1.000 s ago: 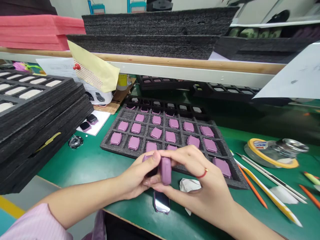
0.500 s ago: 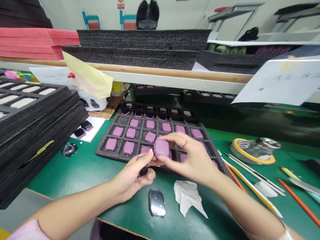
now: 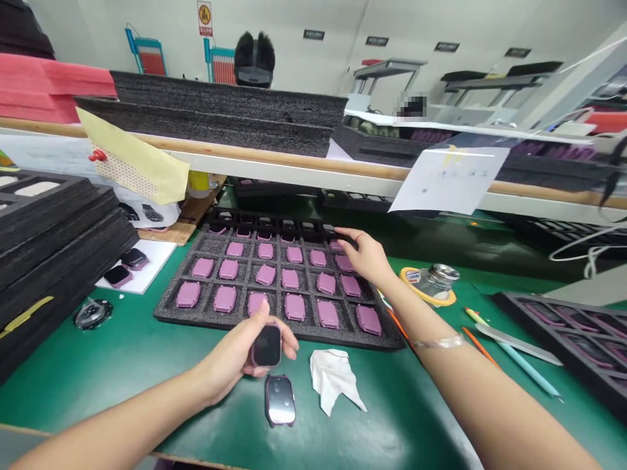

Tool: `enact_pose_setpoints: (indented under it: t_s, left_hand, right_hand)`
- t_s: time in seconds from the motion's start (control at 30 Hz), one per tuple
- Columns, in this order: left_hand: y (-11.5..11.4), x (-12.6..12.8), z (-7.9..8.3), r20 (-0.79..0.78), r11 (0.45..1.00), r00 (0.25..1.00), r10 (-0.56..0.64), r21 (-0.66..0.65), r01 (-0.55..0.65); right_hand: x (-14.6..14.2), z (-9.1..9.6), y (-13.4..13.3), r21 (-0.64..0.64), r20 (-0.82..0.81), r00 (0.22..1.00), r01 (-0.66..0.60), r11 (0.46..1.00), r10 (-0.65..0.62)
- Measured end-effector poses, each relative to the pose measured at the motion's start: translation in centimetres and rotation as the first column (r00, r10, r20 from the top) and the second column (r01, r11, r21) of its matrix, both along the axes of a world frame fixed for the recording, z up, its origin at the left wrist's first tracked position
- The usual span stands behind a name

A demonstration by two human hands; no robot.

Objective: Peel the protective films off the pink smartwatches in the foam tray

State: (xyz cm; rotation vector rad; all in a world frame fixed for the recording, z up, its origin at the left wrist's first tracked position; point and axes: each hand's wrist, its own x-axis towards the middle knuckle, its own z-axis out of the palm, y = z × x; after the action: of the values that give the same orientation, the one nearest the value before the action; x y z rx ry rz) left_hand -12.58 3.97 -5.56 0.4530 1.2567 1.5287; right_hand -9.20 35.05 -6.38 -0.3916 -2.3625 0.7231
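Left hand point(image 3: 240, 352), lower centre: fingers curl under and around a square pink smartwatch case point(image 3: 267, 346), dark face turned upward, with the thumb raised against its far edge. Just below these fingers lies a glossy watch front point(image 3: 280, 401) on the green bench mat point(image 3: 122, 365). A crumpled white cloth point(image 3: 336, 377) lies to the right of them.

Right hand point(image 3: 365, 256), upper centre: fingers extended and narrowly spread, open, holding nothing visible. The fingertips point(image 3: 340, 232) reach the far side of a dark foam tray point(image 3: 171, 313), which fills the space between both hands and holds rows of pink watch cases point(image 3: 294, 307), one per compartment. A red ring shows on one finger, and a clear bangle point(image 3: 441, 341) circles the wrist.

Beyond the right fingers, a hanging white sheet point(image 3: 450, 179) carries faint marks that cannot be read. Well past the fingers, a wall sign point(image 3: 204, 18) with a yellow symbol is too small to read. Left of the left fingers stand stacked foam trays point(image 3: 53, 241). Right of the right wrist are a taped glass jar point(image 3: 431, 282) and pens point(image 3: 514, 365).
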Motion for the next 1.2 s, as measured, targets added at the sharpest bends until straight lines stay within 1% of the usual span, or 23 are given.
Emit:
enact_pose_setpoints:
  t_s: [0.07, 0.1, 0.13, 0.17, 0.2, 0.23, 0.27, 0.3, 0.33, 0.43, 0.57, 0.63, 0.73, 0.77, 0.9, 0.97, 1.03, 1.1, 1.13, 1.17, 1.2]
  left_hand:
    - [0.1, 0.0, -0.1, 0.108, 0.999, 0.994, 0.003, 0.032, -0.006]
    - [0.1, 0.1, -0.1, 0.160, 0.999, 0.987, 0.012, 0.049, -0.020]
    - [0.1, 0.1, -0.1, 0.204, 0.997, 0.979, 0.024, 0.066, -0.038]
    - [0.2, 0.1, -0.1, 0.240, 0.995, 0.970, 0.037, 0.083, -0.059]
    - [0.2, 0.0, -0.1, 0.272, 0.992, 0.961, 0.046, 0.104, -0.077]
    - [0.2, 0.0, -0.1, 0.299, 0.988, 0.953, 0.049, 0.128, -0.091]
    - [0.2, 0.0, -0.1, 0.319, 0.983, 0.946, 0.049, 0.151, -0.102]
    - [0.2, 0.0, -0.1, 0.335, 0.979, 0.941, 0.048, 0.171, -0.110]
    - [0.1, -0.1, -0.1, 0.345, 0.976, 0.937, 0.045, 0.185, -0.115]
    - [0.0, -0.1, -0.2, 0.363, 0.970, 0.931, 0.033, 0.212, -0.117]
    - [-0.1, 0.0, -0.1, 0.369, 0.966, 0.929, 0.031, 0.228, -0.123]
    - [-0.1, 0.0, 0.1, 0.361, 0.967, 0.932, 0.028, 0.225, -0.116]
    - [-0.1, 0.0, 0.4, 0.352, 0.969, 0.936, 0.018, 0.225, -0.103]
    - [-0.1, 0.0, 0.4, 0.362, 0.968, 0.932, 0.019, 0.227, -0.108]
    - [-0.1, -0.1, 0.4, 0.403, 0.954, 0.915, 0.001, 0.274, -0.122]
    - [-0.1, -0.1, 0.3, 0.395, 0.951, 0.919, 0.005, 0.283, -0.126]
    - [0.0, -0.1, 0.2, 0.386, 0.955, 0.922, 0.012, 0.270, -0.125]
    - [-0.1, 0.0, 0.2, 0.385, 0.962, 0.923, 0.010, 0.249, -0.114]
    - [-0.1, 0.0, 0.2, 0.388, 0.965, 0.922, 0.007, 0.241, -0.109]
    - [-0.2, 0.0, 0.3, 0.391, 0.967, 0.920, 0.004, 0.234, -0.104]
    - [-0.2, 0.0, 0.3, 0.395, 0.967, 0.919, 0.003, 0.232, -0.103]
  right_hand:
    - [0.9, 1.4, -4.0, -0.033, -0.029, 0.995, -0.096, 0.995, 0.095]
    - [1.6, 2.1, -6.2, -0.048, -0.023, 0.983, -0.184, 0.982, 0.183]
    - [2.3, 2.9, -8.3, -0.057, -0.018, 0.959, -0.283, 0.957, 0.282]
    - [3.2, 3.5, -10.2, -0.052, -0.014, 0.909, -0.417, 0.907, 0.417]
    - [4.0, 4.0, -11.9, -0.018, -0.018, 0.820, -0.573, 0.819, 0.573]
    - [4.7, 4.4, -13.3, 0.032, -0.007, 0.780, -0.626, 0.780, 0.626]
    - [5.3, 4.5, -14.3, 0.080, -0.001, 0.760, -0.647, 0.758, 0.650]
    - [5.7, 4.5, -15.0, 0.114, 0.001, 0.756, -0.650, 0.752, 0.654]
    - [6.0, 4.4, -15.5, 0.127, -0.004, 0.770, -0.633, 0.764, 0.638]
    - [5.9, 3.8, -16.1, 0.097, -0.058, 0.796, -0.597, 0.796, 0.603]
    - [5.3, 3.6, -16.2, 0.113, -0.204, 0.814, -0.533, 0.839, 0.544]
    - [5.2, 3.7, -16.1, 0.129, -0.221, 0.804, -0.537, 0.833, 0.552]
    - [5.4, 3.8, -16.1, 0.175, -0.144, 0.785, -0.578, 0.797, 0.602]
    - [5.5, 3.8, -16.1, 0.195, -0.122, 0.787, -0.578, 0.792, 0.604]
    - [5.6, 3.8, -16.5, 0.252, -0.138, 0.809, -0.529, 0.811, 0.571]
    - [5.4, 3.8, -16.6, 0.236, -0.176, 0.814, -0.511, 0.827, 0.553]
    - [5.1, 3.9, -16.5, 0.150, -0.236, 0.831, -0.480, 0.864, 0.503]
    - [5.0, 4.0, -16.2, -0.020, -0.329, 0.855, -0.431, 0.902, 0.401]
    - [4.9, 4.0, -16.0, -0.131, -0.376, 0.863, -0.411, 0.902, 0.338]
    - [4.9, 4.0, -15.8, -0.246, -0.418, 0.866, -0.399, 0.883, 0.275]
    - [5.0, 4.0, -15.6, -0.349, -0.450, 0.867, -0.393, 0.851, 0.215]
